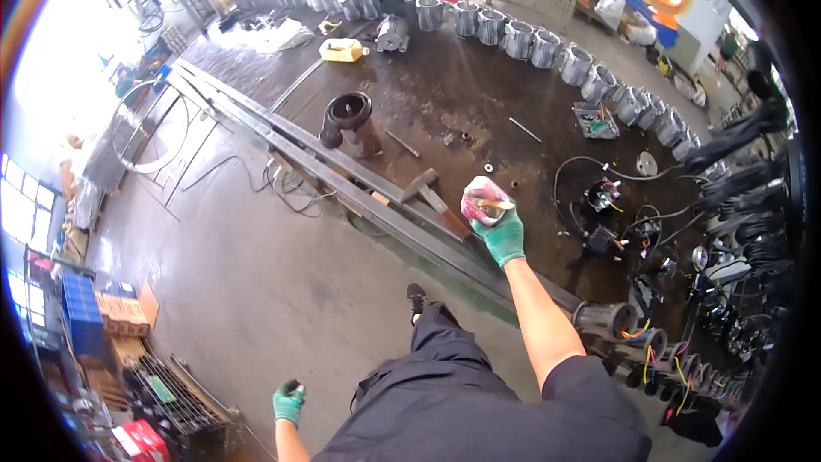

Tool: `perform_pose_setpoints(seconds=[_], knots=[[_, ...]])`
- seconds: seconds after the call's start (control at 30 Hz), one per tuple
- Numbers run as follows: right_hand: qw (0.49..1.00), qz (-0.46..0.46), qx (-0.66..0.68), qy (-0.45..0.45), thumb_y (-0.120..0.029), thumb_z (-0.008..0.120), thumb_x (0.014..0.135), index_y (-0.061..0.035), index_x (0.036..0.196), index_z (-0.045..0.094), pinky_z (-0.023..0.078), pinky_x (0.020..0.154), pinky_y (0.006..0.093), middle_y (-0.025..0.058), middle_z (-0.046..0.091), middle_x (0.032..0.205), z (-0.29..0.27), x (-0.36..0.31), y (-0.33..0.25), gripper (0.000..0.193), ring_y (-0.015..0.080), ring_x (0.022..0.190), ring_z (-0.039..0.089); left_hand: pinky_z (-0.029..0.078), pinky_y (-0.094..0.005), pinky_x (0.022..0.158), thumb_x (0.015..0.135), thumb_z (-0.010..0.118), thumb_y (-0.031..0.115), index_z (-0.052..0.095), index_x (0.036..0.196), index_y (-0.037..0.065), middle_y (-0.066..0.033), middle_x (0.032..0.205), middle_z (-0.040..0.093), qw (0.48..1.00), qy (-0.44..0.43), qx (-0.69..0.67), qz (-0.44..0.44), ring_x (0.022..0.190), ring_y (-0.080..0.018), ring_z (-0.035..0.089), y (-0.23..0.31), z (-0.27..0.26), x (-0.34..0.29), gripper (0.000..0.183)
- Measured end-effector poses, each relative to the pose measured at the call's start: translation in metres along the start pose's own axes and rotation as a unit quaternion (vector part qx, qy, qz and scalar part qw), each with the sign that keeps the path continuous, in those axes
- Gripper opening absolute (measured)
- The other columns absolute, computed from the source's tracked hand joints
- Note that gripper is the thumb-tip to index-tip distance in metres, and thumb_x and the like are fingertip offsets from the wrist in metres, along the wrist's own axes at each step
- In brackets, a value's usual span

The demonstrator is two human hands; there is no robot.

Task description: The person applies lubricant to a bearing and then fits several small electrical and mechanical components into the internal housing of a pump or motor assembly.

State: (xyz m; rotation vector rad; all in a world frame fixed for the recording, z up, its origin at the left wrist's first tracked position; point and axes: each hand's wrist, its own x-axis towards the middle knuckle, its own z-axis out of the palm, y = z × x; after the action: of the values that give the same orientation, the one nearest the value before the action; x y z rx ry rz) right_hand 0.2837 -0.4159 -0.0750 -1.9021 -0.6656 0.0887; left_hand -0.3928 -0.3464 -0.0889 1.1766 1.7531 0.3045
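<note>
Right hand (503,235), green-gloved, fingers wrapped around a pink cup (484,199) with a brush, held out above the dark floor (462,94). Left hand (288,400), fingers curled closed, hangs near left, empty.

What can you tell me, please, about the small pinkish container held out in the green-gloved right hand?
The small pinkish container looks like a translucent plastic cup, open at the top, with pink-red staining on its walls. A thin, light-coloured stick or brush handle lies across its mouth. It sits roughly upright in the grip of the green-gloved right hand, whose fingers wrap it from below, held out above the dark, stained workshop floor. Its contents cannot be made out.
</note>
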Motion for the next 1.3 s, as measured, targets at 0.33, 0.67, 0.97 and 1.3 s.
perform_pose_setpoints(seconds=[0.33,0.67,0.97,1.3], knots=[[0.994,0.111,0.008,-0.016,-0.015,0.094,0.07,-0.0057,0.15,0.044,0.052,0.109,0.0365,0.0109,0.062,0.138,0.071,0.047,0.041,0.095,0.0232,0.127,0.063,0.058,-0.0374,0.094,0.083,0.088,0.01,0.05,0.149,-0.001,-0.0166,0.142,0.062,0.949,-0.089,0.075,0.293,0.114,-0.025,0.067,0.357,0.067,0.172,0.077],[0.933,0.29,-0.075,0.202,-0.021,0.078,0.095,-0.0087,0.13,0.069,0.055,0.089,0.0352,0.0107,0.076,0.114,0.054,0.039,-0.029,0.039,0.019,0.099,0.069,0.046,-0.0389,0.116,0.078,0.093,0.013,0.001,0.169,0.002,-0.0234,0.158,0.043,0.843,-0.359,0.031,0.398,0.139,-0.0305,0.051,0.573,0.255,0.252,0.13],[0.914,0.239,-0.193,0.264,-0.009,0.076,0.092,-0.0062,0.11,0.074,0.056,0.079,0.0322,0.0056,0.073,0.088,0.06,0.047,-0.077,0.018,0.0143,0.082,0.068,0.036,-0.0327,0.122,0.078,0.077,0.0,-0.005,0.167,-0.003,-0.0216,0.157,0.042,0.823,-0.416,0.064,0.382,0.142,-0.0271,0.048,0.58,0.267,0.282,0.121],[0.925,0.274,-0.105,0.242,-0.002,0.075,0.09,-0.0062,0.109,0.078,0.054,0.076,0.0257,-0.0016,0.075,0.092,0.056,0.041,-0.077,0.02,0.0066,0.082,0.065,0.037,-0.0349,0.121,0.079,0.071,-0.004,-0.005,0.169,0.004,-0.0196,0.157,0.045,0.797,-0.456,0.078,0.389,0.141,-0.0272,0.05,0.589,0.246,0.288,0.118]])
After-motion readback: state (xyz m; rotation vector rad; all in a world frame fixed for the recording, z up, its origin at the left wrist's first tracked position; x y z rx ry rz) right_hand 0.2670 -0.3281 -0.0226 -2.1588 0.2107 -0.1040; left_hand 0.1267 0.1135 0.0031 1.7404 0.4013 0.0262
